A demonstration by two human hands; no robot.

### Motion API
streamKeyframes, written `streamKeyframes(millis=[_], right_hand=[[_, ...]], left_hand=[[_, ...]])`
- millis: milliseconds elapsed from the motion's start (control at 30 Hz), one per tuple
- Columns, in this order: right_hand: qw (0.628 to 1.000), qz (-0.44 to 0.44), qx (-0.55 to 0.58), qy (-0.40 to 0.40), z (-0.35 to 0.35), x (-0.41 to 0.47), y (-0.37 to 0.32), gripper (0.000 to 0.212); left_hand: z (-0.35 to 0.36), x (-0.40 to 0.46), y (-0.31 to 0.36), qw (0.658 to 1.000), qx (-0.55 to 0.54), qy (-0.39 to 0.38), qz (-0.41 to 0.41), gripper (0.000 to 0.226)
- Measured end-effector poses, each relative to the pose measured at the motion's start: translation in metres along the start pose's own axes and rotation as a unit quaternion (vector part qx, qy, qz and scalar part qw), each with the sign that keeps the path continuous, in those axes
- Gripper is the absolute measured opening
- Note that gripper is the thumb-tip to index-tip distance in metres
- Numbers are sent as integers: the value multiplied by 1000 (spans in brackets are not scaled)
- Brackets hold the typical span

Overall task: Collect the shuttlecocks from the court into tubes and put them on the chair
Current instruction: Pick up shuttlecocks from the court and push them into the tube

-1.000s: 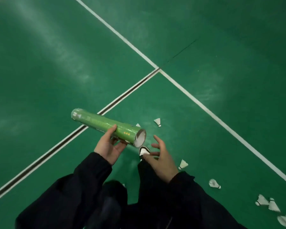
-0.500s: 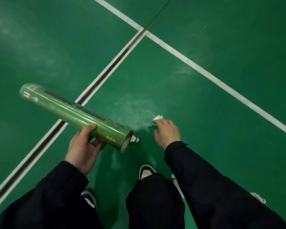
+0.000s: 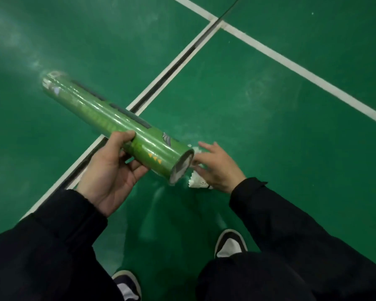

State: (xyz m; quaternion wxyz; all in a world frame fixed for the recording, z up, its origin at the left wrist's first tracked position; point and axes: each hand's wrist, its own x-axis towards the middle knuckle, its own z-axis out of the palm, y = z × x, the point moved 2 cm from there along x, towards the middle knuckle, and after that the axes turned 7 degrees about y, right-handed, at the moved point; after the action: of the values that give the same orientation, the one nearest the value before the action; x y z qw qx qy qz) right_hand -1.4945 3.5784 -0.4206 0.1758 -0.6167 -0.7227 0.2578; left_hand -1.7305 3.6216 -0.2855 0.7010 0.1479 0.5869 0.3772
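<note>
My left hand [image 3: 109, 170] grips a long green cardboard shuttlecock tube [image 3: 115, 124] wrapped in glossy film, thumb curled over the top and fingers underneath, near its open end. The tube lies tilted, its capped end pointing far and to the left, its open mouth near and to the right, and something pale shows blurred inside that mouth.

My right hand [image 3: 217, 166] sits just to the right of the mouth, fingers curled around a white feathered shuttlecock [image 3: 199, 152] whose skirt peeks out between my fingers and the rim of the tube. How much of it is inside the tube I cannot tell. A second white feathered shuttlecock [image 3: 197, 182] shows under the heel of that hand, cork to the right and feathers to the left; whether I am holding it or it lies on the floor I cannot tell.

Below is the green court floor [image 3: 258, 109], crossed by white boundary lines [image 3: 302, 69] that meet at the far edge, one with a dark seam beside it. My black sleeves fill the near corners, and my black-and-white shoes [image 3: 230, 243] stand on the floor at the near edge.
</note>
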Motion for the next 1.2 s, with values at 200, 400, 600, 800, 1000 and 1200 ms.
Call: streamKeyframes(millis=[200, 400, 600, 800, 1000, 1200], right_hand=[[921, -129, -289, -226, 40, 4, -1, 36], [936, -62, -290, -187, 30, -21, 18, 34], [972, 50, -230, -13, 15, -63, 35, 15], [831, 285, 172, 446, -47, -103, -33, 16], [919, 148, -7, 364, -61, -121, -78, 20], [884, 186, 165, 395, -67, -143, -69, 33]], left_hand=[[-5, 1, 10, 999, -38, -9, 0, 31], [-10, 2, 11, 999, -32, -25, 18, 21], [0, 11, 4, 999, -7, -50, 9, 17], [30, 20, -35, 997, 57, -30, -32, 26], [72, 29, -81, 991, 105, -27, -78, 28], [93, 18, -108, 983, 95, -107, -119, 22]])
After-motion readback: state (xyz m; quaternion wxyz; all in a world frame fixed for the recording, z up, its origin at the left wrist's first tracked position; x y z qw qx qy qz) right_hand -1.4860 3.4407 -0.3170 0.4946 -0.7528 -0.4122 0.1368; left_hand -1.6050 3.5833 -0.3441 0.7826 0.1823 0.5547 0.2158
